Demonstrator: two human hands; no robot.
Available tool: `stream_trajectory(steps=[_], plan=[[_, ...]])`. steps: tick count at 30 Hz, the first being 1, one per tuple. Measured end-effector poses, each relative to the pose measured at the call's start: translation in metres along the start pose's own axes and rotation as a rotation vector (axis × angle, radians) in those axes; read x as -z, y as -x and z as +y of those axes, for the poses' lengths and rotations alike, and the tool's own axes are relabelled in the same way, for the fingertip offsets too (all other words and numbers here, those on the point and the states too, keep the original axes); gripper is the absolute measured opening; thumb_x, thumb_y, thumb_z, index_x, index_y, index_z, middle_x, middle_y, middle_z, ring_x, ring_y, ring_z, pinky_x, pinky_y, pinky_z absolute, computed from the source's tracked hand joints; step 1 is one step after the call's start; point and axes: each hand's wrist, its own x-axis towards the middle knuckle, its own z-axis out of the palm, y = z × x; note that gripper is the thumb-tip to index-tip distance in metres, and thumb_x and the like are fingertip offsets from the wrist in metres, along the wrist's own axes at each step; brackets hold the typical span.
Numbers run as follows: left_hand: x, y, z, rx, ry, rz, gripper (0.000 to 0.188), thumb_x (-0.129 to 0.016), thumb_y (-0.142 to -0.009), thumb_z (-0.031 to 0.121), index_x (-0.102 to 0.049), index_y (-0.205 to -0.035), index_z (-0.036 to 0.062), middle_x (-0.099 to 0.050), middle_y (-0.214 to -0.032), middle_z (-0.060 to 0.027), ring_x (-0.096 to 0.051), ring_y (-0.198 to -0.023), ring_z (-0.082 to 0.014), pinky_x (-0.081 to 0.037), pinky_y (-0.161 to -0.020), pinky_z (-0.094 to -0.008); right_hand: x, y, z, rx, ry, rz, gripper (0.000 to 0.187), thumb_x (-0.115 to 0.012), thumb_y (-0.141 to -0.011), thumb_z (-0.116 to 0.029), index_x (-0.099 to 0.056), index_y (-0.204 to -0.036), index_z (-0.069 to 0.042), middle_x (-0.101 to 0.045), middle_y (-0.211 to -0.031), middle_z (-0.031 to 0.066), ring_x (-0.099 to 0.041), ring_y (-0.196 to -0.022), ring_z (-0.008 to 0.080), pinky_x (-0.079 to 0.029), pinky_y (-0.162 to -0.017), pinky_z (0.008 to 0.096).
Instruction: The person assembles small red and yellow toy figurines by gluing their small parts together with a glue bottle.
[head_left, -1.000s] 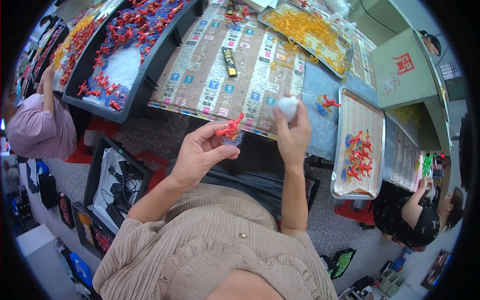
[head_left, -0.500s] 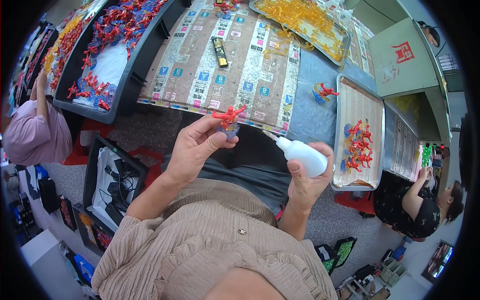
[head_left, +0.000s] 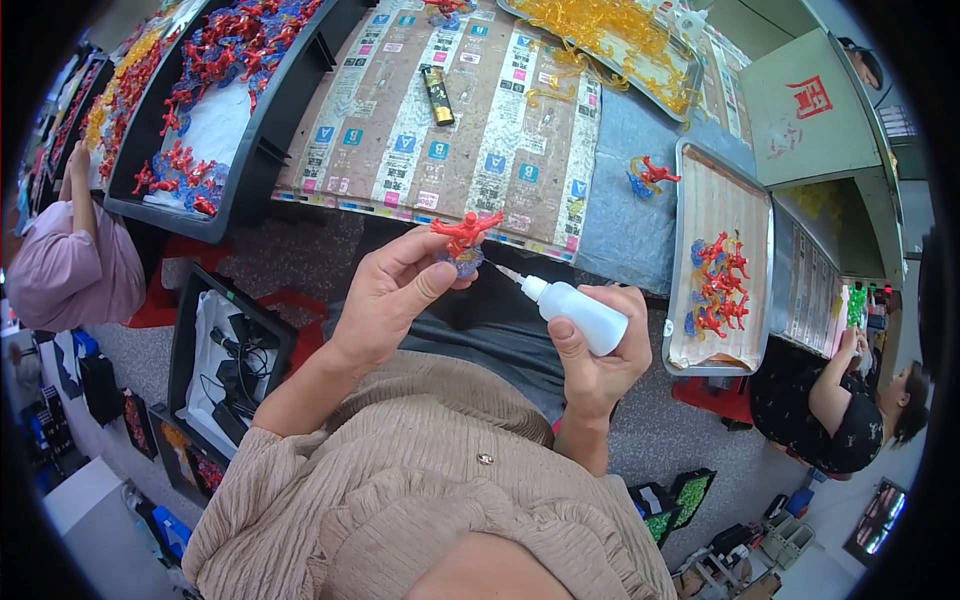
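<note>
My left hand (head_left: 395, 295) pinches a small figurine (head_left: 466, 240), red on top with a translucent blue base, just off the table's near edge. In my right hand (head_left: 603, 350) is a white squeeze bottle (head_left: 582, 314), tilted so its thin nozzle points left at the blue base. The nozzle's fine tip lies close to the base; whether they touch I cannot tell. A matching figurine (head_left: 652, 176) stands on the blue sheet to the right. Several more lie in the paper-lined metal tray (head_left: 720, 357) at the far right.
On the printed table covering (head_left: 470, 115) lies a black and gold lighter-like object (head_left: 437, 95). A black crate (head_left: 262, 165) of red-blue figurines stands at the left. Yellow translucent pieces (head_left: 610, 35) fill a tray at the back. Co-workers sit at both sides.
My right hand has brought the bottle left, its nozzle nearer the figurine's base. The figurine in my left hand has shifted slightly right.
</note>
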Motion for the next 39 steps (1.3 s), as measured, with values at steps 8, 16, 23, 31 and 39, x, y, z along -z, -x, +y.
stream_trajectory(steps=[8, 16, 23, 31, 39], plan=[[0.0012, 0.0001, 0.0003, 0.015, 0.050, -0.016, 0.034, -0.062, -0.092, 0.018, -0.058, -0.119, -0.0018, -0.060, -0.104, -0.0064, -0.060, -0.094, -0.0126, -0.051, -0.088, -0.0283, -0.0008, -0.0005, -0.0002, -0.013, 0.002, -0.007, 0.042, -0.082, -0.073, -0.030, -0.063, -0.094, 0.001, -0.055, -0.086, 0.0065, -0.052, -0.079, 0.0158, -0.042, -0.070, 0.0276], [0.0024, 0.0008, 0.0015, 0.022, 0.059, -0.039, 0.037, -0.061, -0.092, 0.018, -0.056, -0.123, -0.0017, -0.060, -0.120, -0.0108, -0.059, -0.101, -0.0135, -0.051, -0.090, -0.0301, -0.0010, -0.0019, 0.0014, 0.035, 0.017, 0.005, 0.039, -0.084, -0.069, -0.024, -0.064, -0.093, 0.000, -0.063, -0.084, 0.0093, -0.054, -0.073, 0.0183, -0.043, -0.065, 0.0296], [0.0023, 0.0009, 0.0010, 0.024, 0.067, -0.039, 0.037, -0.060, -0.092, 0.018, -0.055, -0.123, -0.0019, -0.060, -0.120, -0.0110, -0.059, -0.102, -0.0142, -0.051, -0.091, -0.0306, -0.0006, -0.0017, 0.0008, 0.026, 0.022, 0.007, 0.039, -0.084, -0.069, -0.023, -0.064, -0.093, 0.000, -0.063, -0.083, 0.0092, -0.054, -0.072, 0.0183, -0.043, -0.065, 0.0297], [0.0038, -0.0002, -0.0012, 0.090, 0.150, -0.044, 0.032, -0.061, -0.092, 0.015, -0.057, -0.120, -0.0001, -0.061, -0.117, -0.0118, -0.061, -0.101, -0.0158, -0.053, -0.087, -0.0298, 0.0006, 0.0006, 0.0003, -0.007, -0.029, 0.048, 0.040, -0.084, -0.070, -0.026, -0.064, -0.093, 0.000, -0.062, -0.082, 0.0087, -0.054, -0.073, 0.0182, -0.042, -0.065, 0.0298], [0.0043, -0.0005, -0.0040, 0.266, 0.253, -0.039, 0.028, -0.063, -0.090, 0.018, -0.059, -0.112, 0.0005, -0.064, -0.107, -0.0084, -0.065, -0.088, -0.0146, -0.055, -0.080, -0.0273, -0.0011, 0.0014, -0.0012, 0.020, -0.048, 0.068, 0.040, -0.084, -0.070, -0.025, -0.064, -0.093, 0.000, -0.062, -0.083, 0.0082, -0.053, -0.074, 0.0179, -0.042, -0.066, 0.0300]])
